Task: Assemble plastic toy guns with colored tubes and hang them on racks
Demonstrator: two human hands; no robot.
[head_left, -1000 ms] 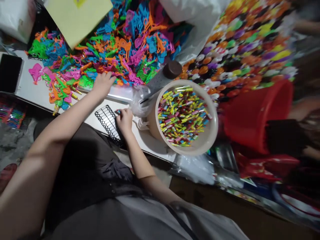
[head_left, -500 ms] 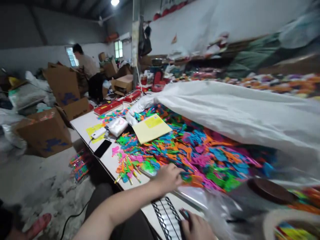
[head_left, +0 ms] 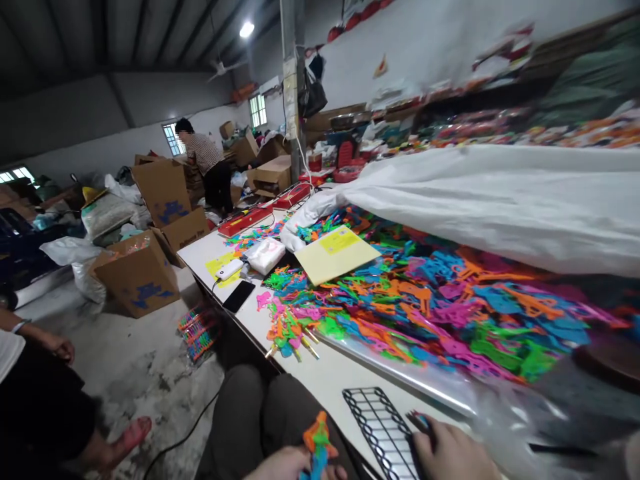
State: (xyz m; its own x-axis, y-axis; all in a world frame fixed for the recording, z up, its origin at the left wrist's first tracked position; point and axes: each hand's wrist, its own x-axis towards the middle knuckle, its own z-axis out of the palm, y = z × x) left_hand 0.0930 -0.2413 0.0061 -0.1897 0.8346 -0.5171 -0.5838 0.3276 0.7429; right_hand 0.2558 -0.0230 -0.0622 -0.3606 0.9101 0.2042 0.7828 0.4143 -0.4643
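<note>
Left hand (head_left: 285, 465) low beside the table's (head_left: 313, 381) near edge, fingers clamped on orange and blue plastic pieces (head_left: 319, 441), which project above them; right hand (head_left: 455, 451) back-up beside the black rack (head_left: 379, 425), finger closure indeterminable.

Trousers (head_left: 237, 420): charcoal with a brownish cast, plain, matte, one colour across both legs; cloth covers the knees (head_left: 287, 393) and rounds smoothly over them. Weave hard to judge in dim light, possibly cotton. Left hand (head_left: 283, 463) and right hand (head_left: 460, 452): bare, both cropped by the lower edge, outlines softened by blur.
</note>
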